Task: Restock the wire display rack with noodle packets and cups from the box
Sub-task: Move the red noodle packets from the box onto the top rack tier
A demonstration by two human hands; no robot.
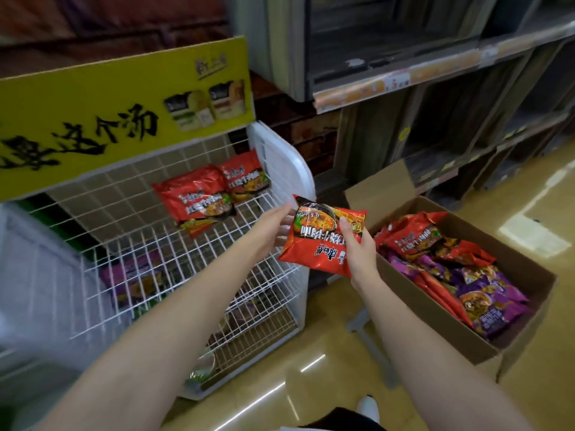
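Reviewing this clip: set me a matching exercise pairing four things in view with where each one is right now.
Things:
1. red packet with upside-down print
2. two red packets
3. purple packets
4. yellow sign

Places:
A. in the cardboard box
B. above the wire rack
C. between both hands (left hand, right hand)
D. on the rack's top shelf

Pairs: 1-C, 2-D, 3-A, 4-B

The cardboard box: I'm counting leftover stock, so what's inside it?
The cardboard box holds red noodle packets and purple noodle packets, piled up. Whatever lies beneath them is covered.
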